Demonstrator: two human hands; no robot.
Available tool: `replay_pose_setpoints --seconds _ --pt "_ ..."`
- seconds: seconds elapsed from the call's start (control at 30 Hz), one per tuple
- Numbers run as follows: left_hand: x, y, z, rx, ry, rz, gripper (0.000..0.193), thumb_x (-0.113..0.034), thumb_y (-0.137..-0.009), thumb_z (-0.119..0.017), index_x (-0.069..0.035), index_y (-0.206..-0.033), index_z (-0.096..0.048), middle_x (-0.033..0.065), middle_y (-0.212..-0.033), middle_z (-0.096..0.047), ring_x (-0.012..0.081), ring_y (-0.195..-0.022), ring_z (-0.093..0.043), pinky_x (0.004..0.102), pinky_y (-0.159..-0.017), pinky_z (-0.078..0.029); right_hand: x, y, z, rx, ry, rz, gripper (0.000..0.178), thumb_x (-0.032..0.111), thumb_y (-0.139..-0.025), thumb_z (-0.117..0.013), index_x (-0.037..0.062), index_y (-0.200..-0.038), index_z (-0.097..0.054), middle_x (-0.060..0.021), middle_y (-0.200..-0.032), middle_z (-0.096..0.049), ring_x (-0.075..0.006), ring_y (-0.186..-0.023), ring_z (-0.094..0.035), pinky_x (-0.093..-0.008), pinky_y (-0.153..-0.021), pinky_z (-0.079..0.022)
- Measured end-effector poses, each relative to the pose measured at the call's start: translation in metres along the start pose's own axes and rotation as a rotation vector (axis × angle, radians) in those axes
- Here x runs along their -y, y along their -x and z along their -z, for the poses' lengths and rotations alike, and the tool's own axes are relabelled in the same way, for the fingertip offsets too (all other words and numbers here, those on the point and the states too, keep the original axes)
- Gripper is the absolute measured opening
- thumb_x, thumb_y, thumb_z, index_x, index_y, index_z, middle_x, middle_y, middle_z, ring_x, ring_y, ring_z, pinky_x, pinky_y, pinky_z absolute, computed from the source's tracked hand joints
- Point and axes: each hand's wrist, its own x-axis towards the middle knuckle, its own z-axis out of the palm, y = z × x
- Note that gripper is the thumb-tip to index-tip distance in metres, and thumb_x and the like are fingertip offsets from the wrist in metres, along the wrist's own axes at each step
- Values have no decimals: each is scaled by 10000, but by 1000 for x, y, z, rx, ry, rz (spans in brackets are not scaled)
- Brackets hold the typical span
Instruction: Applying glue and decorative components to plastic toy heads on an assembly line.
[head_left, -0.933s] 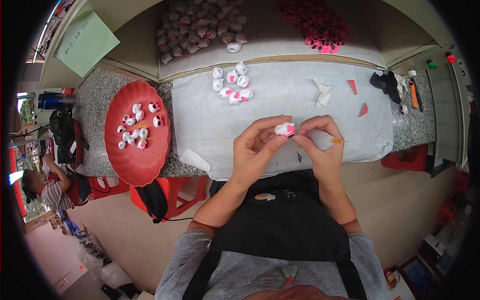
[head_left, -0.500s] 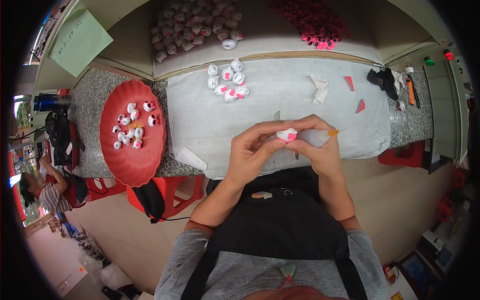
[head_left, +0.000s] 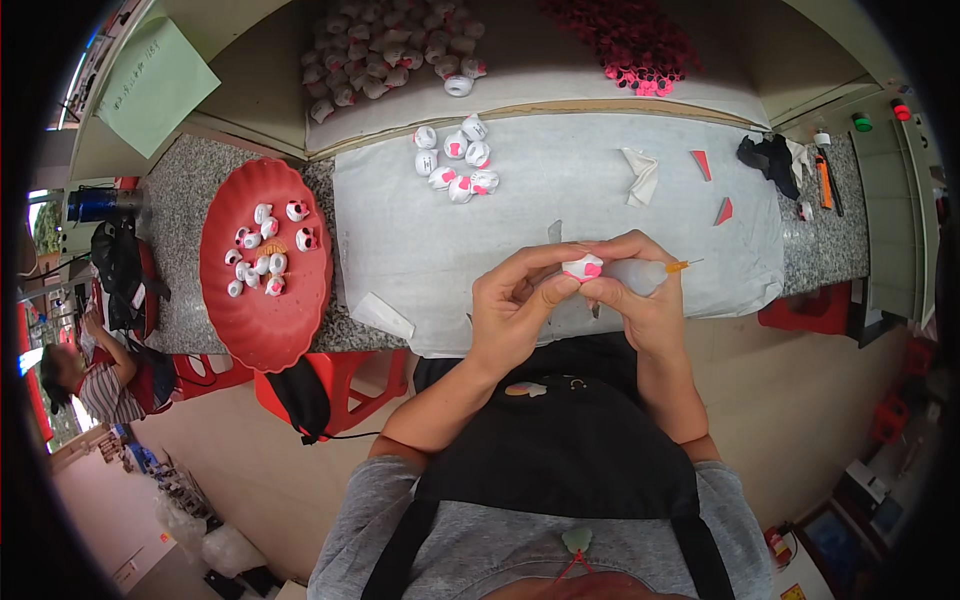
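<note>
My left hand (head_left: 512, 305) is closed round a small white-and-pink round piece (head_left: 577, 268), pinched between thumb and fingers. Against the same piece presses the thumb of my right hand (head_left: 652, 310). That hand also grips a translucent squeeze bottle (head_left: 635, 275), whose orange needle tip (head_left: 678, 266) points out to the right. Both hands are together above the near edge of the white paper sheet (head_left: 400, 240). Beyond them lies a group of similar white-and-pink pieces (head_left: 456, 148) on the sheet. The underside of the held piece is hidden by my fingers.
To the left, a red scalloped tray (head_left: 265, 335) holds several pieces, some with black parts. White pieces (head_left: 375, 50) and pink-and-black parts (head_left: 640, 78) are heaped at the back. A folded white scrap (head_left: 640, 178), red scraps (head_left: 724, 211), black cloth (head_left: 770, 165) and an orange cutter (head_left: 824, 180) lie right.
Both hands have shifted slightly to the right with the piece and the squeeze bottle. The grip looks the same.
</note>
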Motion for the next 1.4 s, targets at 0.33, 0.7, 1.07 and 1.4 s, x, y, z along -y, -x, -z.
replay_pose_setpoints --seconds 0.33,0.7,1.07,1.4 --pt "3 0 -1 12 -39 -2 248 -3 -789 -469 51 -1031 -459 123 -1019 -506 164 -943 -488 254 -803 -399 4 -1 1 14 -4 -54 236 -45 -658 -581 -26 -879 -499 -112 -771 -553 -128 -595 -518 -222 -492 -423" --pt "6 3 1 -27 -8 23 248 -17 -795 -466 46 -1035 -455 116 -1011 -506 160 -947 -480 266 -820 -383 1 -3 2 35 -60 -56 218 12 -662 -617 -18 -866 -549 -60 -703 -568 -83 -595 -506 -192 -490 -404" --pt "-18 15 42 66 -2 23 191 28 -709 -555 41 -894 -510 154 -928 -531 207 -907 -501 316 -770 -406 -4 -5 -24 223 58 -139 260 2 -646 -634 2 -892 -550 -49 -746 -550 -72 -621 -486 -187 -515 -398" --pt "-102 26 105 -637 -1529 -400 255 -9 -624 -609 -44 -875 -579 92 -964 -466 227 -888 -448 323 -773 -348 1 -17 -11 202 222 8 501 -19 -611 -599 16 -1080 -426 -51 -831 -491 -67 -607 -439 -179 -520 -371"
